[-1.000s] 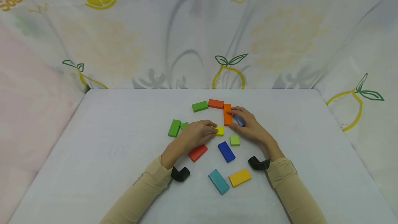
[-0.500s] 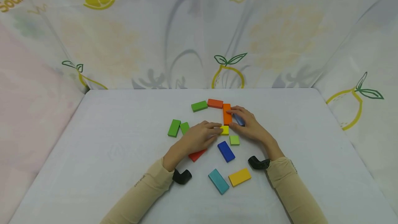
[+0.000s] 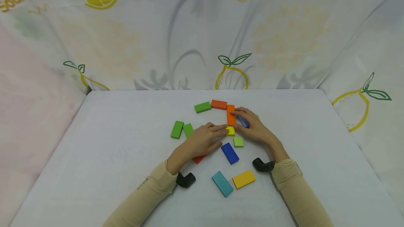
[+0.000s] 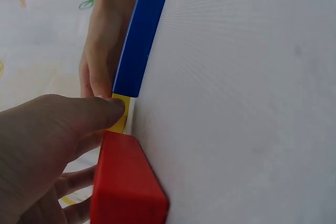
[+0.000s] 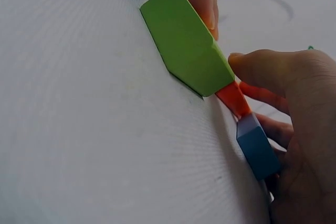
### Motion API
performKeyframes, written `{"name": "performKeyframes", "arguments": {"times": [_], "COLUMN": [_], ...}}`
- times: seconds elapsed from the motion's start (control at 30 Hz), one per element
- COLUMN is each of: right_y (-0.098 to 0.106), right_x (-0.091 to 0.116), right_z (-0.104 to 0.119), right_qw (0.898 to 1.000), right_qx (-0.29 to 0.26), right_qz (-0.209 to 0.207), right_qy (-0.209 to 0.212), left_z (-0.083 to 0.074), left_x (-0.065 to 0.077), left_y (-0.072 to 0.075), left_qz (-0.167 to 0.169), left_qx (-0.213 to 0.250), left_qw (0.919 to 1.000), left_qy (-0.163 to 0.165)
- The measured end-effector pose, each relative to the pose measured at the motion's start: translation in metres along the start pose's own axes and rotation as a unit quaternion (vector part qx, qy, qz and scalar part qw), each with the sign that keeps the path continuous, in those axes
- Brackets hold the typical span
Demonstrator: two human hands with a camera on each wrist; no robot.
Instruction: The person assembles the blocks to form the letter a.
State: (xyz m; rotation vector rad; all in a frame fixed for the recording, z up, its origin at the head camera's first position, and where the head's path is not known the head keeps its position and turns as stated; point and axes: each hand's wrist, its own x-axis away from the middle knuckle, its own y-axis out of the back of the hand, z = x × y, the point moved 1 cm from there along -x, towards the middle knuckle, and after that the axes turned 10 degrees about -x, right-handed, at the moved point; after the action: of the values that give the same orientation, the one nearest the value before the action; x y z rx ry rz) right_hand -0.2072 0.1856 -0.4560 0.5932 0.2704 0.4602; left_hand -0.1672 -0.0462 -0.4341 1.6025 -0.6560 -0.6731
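Across the head feed from left to right, I'd start with the left hand (image 3: 203, 140), at the middle of the frame. The yellow block (image 3: 231, 131) lies right of centre, flat on the white table (image 3: 126, 171), its upper edge at the lower end of the orange block (image 3: 231, 115); I judge the step in hand to be lining those two up. I'd nudge with fingertips only and stop as the edges meet, since too much force could skew the orange one. The lime block (image 3: 238, 142) sits just to the lower right, so I'd watch for brushing it.

On the left hand, the fingers are extended and the thumb stands apart; the fingertips touch the yellow block's left part without wrapping it. The right hand (image 3: 255, 128) is spread, thumb by the orange block's lower right corner, a finger resting higher on it. I see no pinch there; how hard it presses I can't tell. The slate-blue block (image 3: 242, 121) shows between the orange block and that palm, partly hidden.
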Motion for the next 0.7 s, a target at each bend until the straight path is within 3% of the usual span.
{"name": "performKeyframes", "arguments": {"times": [0.7], "right_y": [0.0002], "right_x": [0.0001], "right_z": [0.0001], "right_qw": [1.000], "right_qx": [0.001], "right_qz": [0.005], "right_qy": [0.009], "left_z": [-0.0040], "left_x": [0.0011], "left_y": [-0.0020], "left_qz": [0.004], "left_qx": [-0.013], "left_qw": [0.9999], "left_qy": [0.004]}}
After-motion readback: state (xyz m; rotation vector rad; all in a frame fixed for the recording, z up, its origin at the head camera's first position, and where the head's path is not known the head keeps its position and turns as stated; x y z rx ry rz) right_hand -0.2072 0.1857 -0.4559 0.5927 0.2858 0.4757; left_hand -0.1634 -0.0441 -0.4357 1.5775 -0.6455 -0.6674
